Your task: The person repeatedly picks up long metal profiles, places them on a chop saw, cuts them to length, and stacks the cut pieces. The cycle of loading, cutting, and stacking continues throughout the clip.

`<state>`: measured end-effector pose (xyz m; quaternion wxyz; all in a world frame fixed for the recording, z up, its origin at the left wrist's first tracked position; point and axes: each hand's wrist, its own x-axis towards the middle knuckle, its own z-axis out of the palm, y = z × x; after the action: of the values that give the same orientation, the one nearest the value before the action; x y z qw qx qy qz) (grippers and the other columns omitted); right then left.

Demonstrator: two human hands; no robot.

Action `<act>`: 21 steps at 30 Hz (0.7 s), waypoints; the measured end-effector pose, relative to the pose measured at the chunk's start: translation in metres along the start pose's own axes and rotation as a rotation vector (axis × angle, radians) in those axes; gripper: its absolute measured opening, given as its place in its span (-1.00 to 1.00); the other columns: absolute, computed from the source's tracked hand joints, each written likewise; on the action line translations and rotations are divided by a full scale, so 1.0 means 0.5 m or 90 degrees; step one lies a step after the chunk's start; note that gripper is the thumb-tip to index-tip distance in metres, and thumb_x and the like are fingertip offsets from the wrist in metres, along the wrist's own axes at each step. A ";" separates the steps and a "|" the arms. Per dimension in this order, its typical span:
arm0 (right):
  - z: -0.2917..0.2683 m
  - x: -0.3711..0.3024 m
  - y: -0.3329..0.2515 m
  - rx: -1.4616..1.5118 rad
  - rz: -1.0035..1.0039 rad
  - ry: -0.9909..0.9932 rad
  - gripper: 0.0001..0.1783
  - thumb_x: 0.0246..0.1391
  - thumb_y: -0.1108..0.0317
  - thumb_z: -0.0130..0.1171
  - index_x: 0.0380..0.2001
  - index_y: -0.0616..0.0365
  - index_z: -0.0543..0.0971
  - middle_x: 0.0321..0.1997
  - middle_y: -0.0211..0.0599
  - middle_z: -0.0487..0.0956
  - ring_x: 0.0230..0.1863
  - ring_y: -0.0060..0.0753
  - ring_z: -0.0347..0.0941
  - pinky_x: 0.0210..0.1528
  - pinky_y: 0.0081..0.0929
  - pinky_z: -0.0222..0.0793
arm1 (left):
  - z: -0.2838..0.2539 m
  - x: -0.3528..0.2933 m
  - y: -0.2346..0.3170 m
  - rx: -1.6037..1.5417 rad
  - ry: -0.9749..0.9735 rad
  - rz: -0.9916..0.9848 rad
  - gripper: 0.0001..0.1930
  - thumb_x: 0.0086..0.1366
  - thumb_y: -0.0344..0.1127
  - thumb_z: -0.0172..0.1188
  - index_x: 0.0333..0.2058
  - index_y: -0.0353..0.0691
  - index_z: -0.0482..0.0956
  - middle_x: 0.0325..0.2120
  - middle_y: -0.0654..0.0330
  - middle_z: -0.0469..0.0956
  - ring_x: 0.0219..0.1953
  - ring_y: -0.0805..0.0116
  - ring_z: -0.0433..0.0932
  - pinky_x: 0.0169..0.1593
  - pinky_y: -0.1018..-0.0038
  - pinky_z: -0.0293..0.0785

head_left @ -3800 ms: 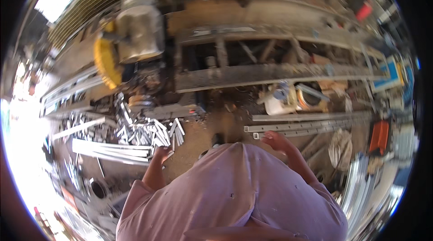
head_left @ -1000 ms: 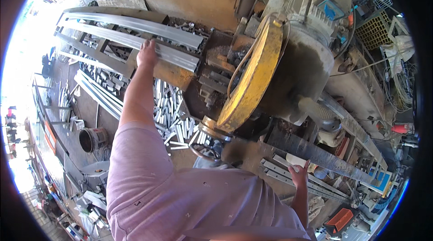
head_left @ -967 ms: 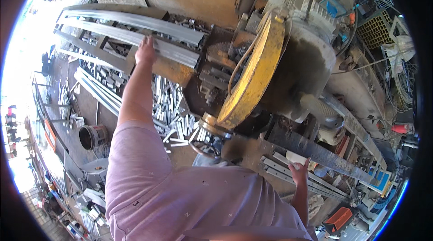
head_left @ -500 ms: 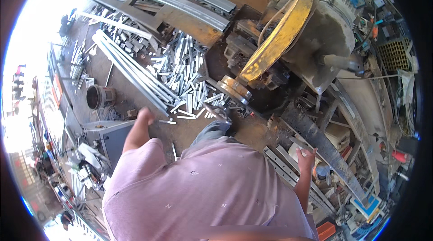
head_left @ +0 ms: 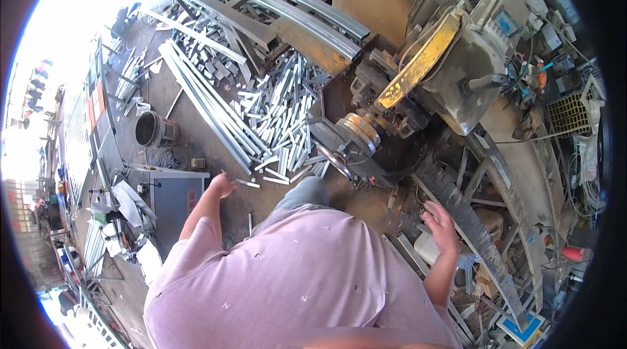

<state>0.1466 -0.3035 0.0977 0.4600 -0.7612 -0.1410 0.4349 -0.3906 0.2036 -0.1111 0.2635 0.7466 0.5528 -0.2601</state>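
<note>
Head view, left hand [head_left: 223, 185] (near metal offcuts [head_left: 282, 119])

Between the person's leg [head_left: 304, 193] and the right hand [head_left: 441, 226] there is a patch of brown floor [head_left: 359, 200], and above it a hand could pass. Just beyond, the handwheel [head_left: 336, 163] and the cutting machine [head_left: 467, 97] with its yellow guard [head_left: 421, 61] stand in the way. A dark steel beam [head_left: 471, 244] runs near the right hand; whether they touch, I cannot tell. Ahead of the left hand [head_left: 223, 185], a passage exists between the bucket [head_left: 155, 129] and the long metal bars [head_left: 202, 102]; past these bars, a heap of short metal pieces [head_left: 281, 110] blocks the ground. A grey panel [head_left: 175, 200] limits its outer side.
</note>
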 end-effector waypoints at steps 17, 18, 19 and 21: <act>0.598 0.442 -0.585 -0.354 -0.513 -0.012 -0.02 0.06 -0.11 0.52 0.35 0.34 0.38 0.40 0.19 0.43 0.43 0.20 0.36 0.45 -0.05 0.29 | -0.583 0.316 0.542 -0.163 0.332 0.277 -0.08 0.35 0.28 0.25 0.45 -0.24 0.24 0.47 -0.09 0.22 0.50 -0.05 0.23 0.51 0.18 0.22; 0.630 0.502 -0.595 -0.375 -0.511 0.022 0.03 0.04 -0.14 0.53 0.36 0.35 0.36 0.42 0.20 0.40 0.45 0.22 0.32 0.47 -0.02 0.26 | -0.609 0.349 0.563 -0.170 0.361 0.295 -0.09 0.36 0.28 0.25 0.45 -0.23 0.24 0.48 -0.08 0.21 0.51 -0.03 0.21 0.52 0.20 0.20; 0.655 0.563 -0.605 -0.417 -0.508 0.057 0.09 0.01 -0.18 0.54 0.37 0.36 0.34 0.45 0.24 0.35 0.48 0.24 0.26 0.50 0.00 0.21 | -0.644 0.369 0.591 -0.154 0.340 0.297 -0.08 0.36 0.28 0.24 0.46 -0.25 0.22 0.50 -0.07 0.17 0.54 -0.02 0.15 0.55 0.22 0.14; 0.694 0.699 -0.616 -0.505 -0.493 0.116 0.25 -0.09 -0.29 0.55 0.42 0.38 0.24 0.53 0.32 0.21 0.55 0.31 0.11 0.56 0.06 0.09 | -0.697 0.434 0.625 -0.118 0.367 0.311 -0.05 0.37 0.29 0.22 0.50 -0.25 0.15 0.55 -0.07 0.07 0.59 0.01 0.04 0.59 0.20 0.01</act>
<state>0.1322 0.2773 0.0964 0.2750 -0.8030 -0.5226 0.0803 -0.0009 0.5122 0.0275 0.2177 0.8717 0.4314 0.0820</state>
